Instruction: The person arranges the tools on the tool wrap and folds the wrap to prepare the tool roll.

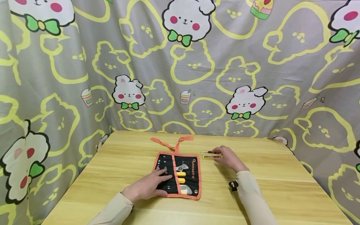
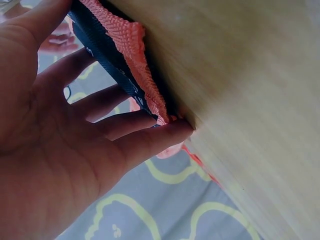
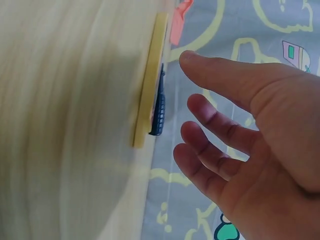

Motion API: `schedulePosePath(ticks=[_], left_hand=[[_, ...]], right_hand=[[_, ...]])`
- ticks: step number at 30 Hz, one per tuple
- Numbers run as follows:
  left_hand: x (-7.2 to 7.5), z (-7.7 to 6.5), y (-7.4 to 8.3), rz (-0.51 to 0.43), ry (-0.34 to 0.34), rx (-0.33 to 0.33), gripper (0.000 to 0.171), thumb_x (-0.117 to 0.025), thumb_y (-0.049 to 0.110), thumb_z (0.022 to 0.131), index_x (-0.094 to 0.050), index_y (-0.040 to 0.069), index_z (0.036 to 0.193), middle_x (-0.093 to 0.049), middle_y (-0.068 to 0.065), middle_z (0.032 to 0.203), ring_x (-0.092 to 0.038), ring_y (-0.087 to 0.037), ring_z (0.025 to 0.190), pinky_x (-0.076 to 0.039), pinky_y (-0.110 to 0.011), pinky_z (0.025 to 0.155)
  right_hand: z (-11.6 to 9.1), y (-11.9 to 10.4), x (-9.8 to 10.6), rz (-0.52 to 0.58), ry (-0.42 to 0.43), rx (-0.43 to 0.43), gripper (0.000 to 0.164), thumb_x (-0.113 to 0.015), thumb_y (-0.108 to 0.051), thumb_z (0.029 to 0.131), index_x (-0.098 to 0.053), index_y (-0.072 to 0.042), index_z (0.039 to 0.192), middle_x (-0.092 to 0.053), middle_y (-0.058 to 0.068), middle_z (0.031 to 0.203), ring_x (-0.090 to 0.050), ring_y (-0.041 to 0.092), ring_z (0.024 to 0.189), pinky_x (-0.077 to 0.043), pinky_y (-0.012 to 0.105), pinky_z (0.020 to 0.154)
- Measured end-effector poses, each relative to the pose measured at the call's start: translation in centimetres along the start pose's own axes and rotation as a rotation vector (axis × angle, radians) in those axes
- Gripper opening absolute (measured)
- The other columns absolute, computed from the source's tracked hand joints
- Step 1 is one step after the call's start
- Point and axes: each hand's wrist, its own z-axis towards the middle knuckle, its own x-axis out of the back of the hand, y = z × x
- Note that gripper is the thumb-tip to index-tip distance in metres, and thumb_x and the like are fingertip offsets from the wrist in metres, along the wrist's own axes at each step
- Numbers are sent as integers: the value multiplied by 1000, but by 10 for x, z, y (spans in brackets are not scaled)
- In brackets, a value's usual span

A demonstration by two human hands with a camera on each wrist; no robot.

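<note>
A black tool roll (image 1: 187, 160) with orange trim lies spread on the table. My left hand (image 1: 147, 186) rests on its left part, fingers spread over the printed sizes; in the left wrist view its fingers lie along the orange edge (image 2: 137, 65). From the roll's pockets show an adjustable wrench (image 1: 182, 167), two yellow handles (image 1: 181, 180) and a grey-and-yellow tool (image 1: 185, 189). Right of the roll, my right hand (image 1: 225, 156) hovers by a small screwdriver (image 1: 207, 152) and a flat yellow-edged case (image 1: 208, 157). The right wrist view shows its fingers loosely bent, apart from the screwdriver's black ribbed handle (image 3: 159, 115).
The roll's orange tie straps (image 1: 175, 146) stretch toward the table's back edge. A grey patterned curtain (image 1: 197, 72) hangs behind and beside the wooden table (image 1: 281, 187). A small black device (image 1: 233, 185) is by the right sleeve.
</note>
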Motion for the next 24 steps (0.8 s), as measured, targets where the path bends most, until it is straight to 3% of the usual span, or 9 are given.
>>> schedulePosePath(ticks=[9,19,24], left_hand=[[-1,0,1,7,-4,10,68,-73,48,90,-56,18,149,-42,-20,159,-35,-48,147,-38,-60,114],[0,-2,3,-4,-8,15,67,-74,47,91,-56,18,149,-41,-20,159,-35,-48,147,-38,-61,114],[1,-2,4,-4,-5,13,67,-74,47,90,-56,18,148,-41,-20,159,-35,-48,147,-38,-61,114]], right_hand=[[-5,11,-6,-40,-1,-30,38,-74,-9,94,-68,-2,131,-60,18,111,-56,35,100,-50,53,85],[-8,14,-10,-74,-17,-69,29,-73,-8,94,-73,-6,123,-58,20,113,-51,37,97,-48,55,85],[-9,14,-10,-48,-27,-47,21,-72,-4,93,-74,-7,114,-58,18,109,-54,34,95,-50,54,84]])
